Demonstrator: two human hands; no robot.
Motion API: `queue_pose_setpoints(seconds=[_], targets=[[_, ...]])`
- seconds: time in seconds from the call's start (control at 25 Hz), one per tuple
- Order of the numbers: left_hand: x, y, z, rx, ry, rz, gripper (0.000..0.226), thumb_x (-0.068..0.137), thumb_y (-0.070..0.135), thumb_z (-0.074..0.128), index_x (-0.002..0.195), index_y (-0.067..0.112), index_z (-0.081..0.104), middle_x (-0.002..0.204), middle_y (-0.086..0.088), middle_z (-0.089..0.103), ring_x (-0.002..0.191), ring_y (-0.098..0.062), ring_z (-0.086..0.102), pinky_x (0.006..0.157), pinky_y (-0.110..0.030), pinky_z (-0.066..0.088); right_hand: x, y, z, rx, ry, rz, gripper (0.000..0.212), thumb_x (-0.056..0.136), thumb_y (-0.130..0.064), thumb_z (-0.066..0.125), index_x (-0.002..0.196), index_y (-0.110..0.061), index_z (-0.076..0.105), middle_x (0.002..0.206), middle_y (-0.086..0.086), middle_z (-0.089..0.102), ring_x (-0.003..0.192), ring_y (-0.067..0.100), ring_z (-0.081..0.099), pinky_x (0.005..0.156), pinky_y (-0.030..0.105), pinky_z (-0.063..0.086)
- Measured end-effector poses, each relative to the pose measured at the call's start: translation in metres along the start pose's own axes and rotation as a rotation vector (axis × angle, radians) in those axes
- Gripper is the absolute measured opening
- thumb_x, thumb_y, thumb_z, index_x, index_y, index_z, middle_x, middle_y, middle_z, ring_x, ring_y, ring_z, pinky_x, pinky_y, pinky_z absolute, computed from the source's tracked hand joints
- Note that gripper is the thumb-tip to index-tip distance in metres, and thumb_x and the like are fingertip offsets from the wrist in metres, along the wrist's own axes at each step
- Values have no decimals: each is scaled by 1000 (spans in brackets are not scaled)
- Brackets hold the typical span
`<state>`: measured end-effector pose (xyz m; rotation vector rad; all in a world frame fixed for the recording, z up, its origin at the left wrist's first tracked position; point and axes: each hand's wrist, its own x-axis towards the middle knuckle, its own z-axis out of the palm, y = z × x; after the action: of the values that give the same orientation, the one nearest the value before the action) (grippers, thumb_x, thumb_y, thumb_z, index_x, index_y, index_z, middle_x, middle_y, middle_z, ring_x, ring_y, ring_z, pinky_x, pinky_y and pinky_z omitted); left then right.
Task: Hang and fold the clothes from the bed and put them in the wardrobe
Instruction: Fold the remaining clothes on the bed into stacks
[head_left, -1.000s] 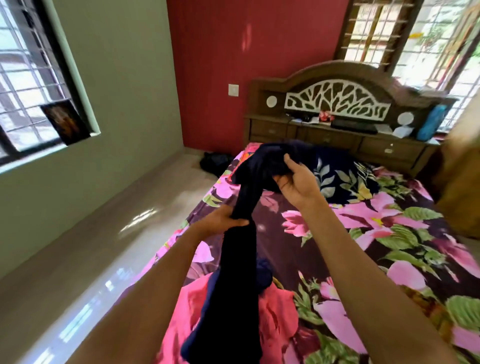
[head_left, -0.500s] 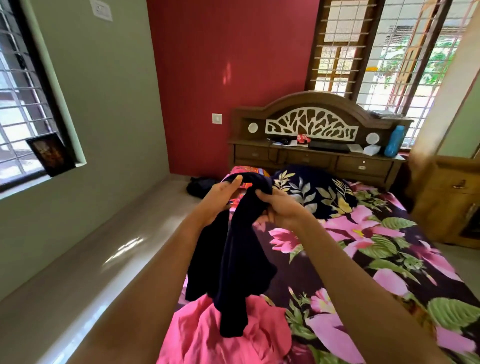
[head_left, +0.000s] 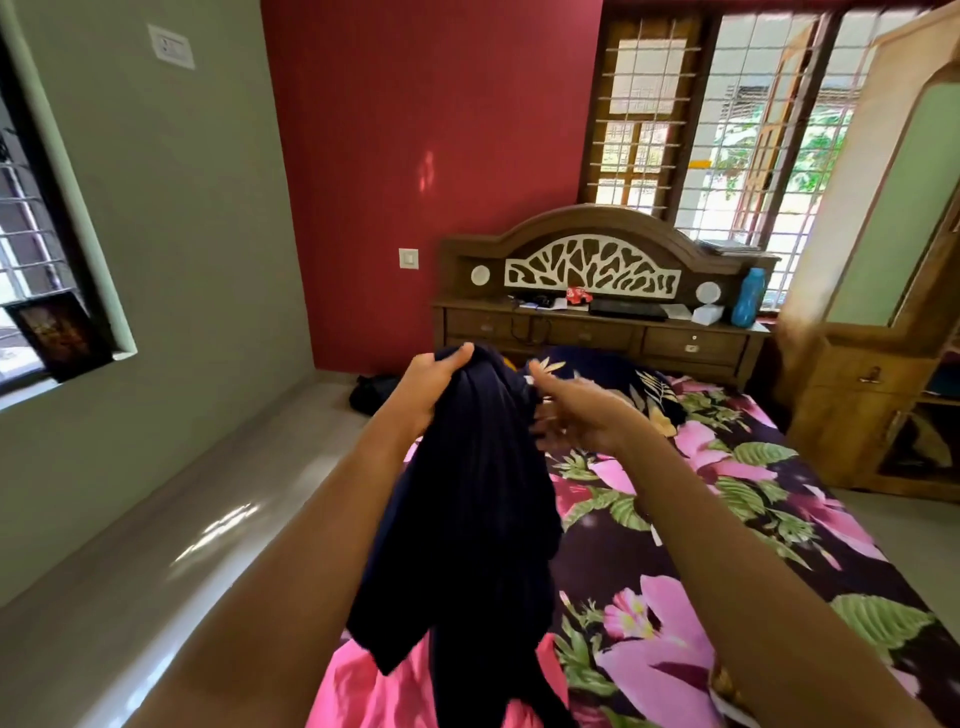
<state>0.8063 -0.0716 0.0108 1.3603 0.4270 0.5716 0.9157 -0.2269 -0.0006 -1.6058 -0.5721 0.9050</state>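
A dark navy garment (head_left: 467, 519) hangs in front of me above the bed (head_left: 727, 519). My left hand (head_left: 426, 384) grips its bunched top, thumb over the cloth. My right hand (head_left: 576, 410) is just right of the garment's top, blurred, fingers spread toward the cloth; whether it holds any fabric is unclear. A pink garment (head_left: 374, 686) lies on the near end of the bed beneath the navy one. The wooden wardrobe (head_left: 872, 364) stands at the right, past the bed.
The bed has a dark floral sheet and a navy leaf-print pillow (head_left: 623, 379) by the carved headboard (head_left: 592, 270). A blue bottle (head_left: 748, 299) stands on the headboard shelf. A dark bag (head_left: 374, 392) lies on the floor at the left of the bed.
Both hands have risen with the navy garment and my view has tilted up. The left hand shifted from the middle of the cloth to its top. The right hand loosened from the bunched top.
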Motion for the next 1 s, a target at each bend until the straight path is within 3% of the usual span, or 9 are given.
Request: queue_pose_setpoints(seconds=[0.2,0.32,0.44,0.56,0.68,0.76,0.84,0.92,1.0], targets=[[9,1,10,-73,-147,-206,50,80,43,68,113,6,62,108,-10,68,101,-24,64,92,-37,50,-18,5,9,1,-77,-68,19,86,-10,66,102,1,63,102,14,69,95,25,67,91,40,53],[4,-7,15,125,-116,-171,38,88,46,57,107,13,60,89,-1,65,79,-14,61,66,-27,49,-19,-12,3,209,73,-88,10,90,-7,60,97,-1,63,84,9,72,77,19,69,68,30,58],[-1,-24,13,168,102,26,31,88,48,57,91,17,54,84,-5,57,60,-13,55,51,-25,46,-17,-29,1,466,253,-73,20,91,-13,60,109,-3,62,101,10,70,92,25,65,63,31,52],[-12,-38,11,288,3,489,60,63,48,80,108,26,46,101,1,50,85,-10,53,71,-19,48,-13,-43,-2,668,268,-44,35,95,-15,54,129,-4,53,127,13,57,122,28,52,87,33,45],[-7,-43,18,752,-228,729,90,54,29,89,127,16,40,119,-1,43,109,-15,47,94,-23,41,-2,-50,-8,734,224,-32,32,95,-13,55,126,-4,54,109,14,63,95,25,62,75,32,54],[-2,-36,20,760,-198,724,70,66,7,81,126,10,44,113,-5,52,101,-22,56,87,-32,48,5,-53,-14,750,229,-45,20,96,-10,52,113,-4,59,93,12,61,72,21,64,46,26,54],[0,-22,21,636,-185,677,46,78,-6,67,119,6,52,104,-9,63,90,-20,63,81,-32,52,9,-54,-23,776,248,-64,10,97,-7,49,98,-3,58,89,12,59,57,21,66,39,25,50],[2,-7,23,600,-206,583,32,87,-5,55,116,9,57,106,-6,64,97,-15,61,87,-26,49,4,-51,-33,628,238,-67,9,96,-7,49,101,-3,56,94,12,59,69,21,66,55,29,56],[7,5,26,703,-158,513,28,92,0,48,116,12,58,109,-3,62,104,-15,57,87,-20,42,-5,-41,-40,12,207,-24,22,95,-19,55,109,-3,58,99,11,60,85,22,60,72,37,53]])
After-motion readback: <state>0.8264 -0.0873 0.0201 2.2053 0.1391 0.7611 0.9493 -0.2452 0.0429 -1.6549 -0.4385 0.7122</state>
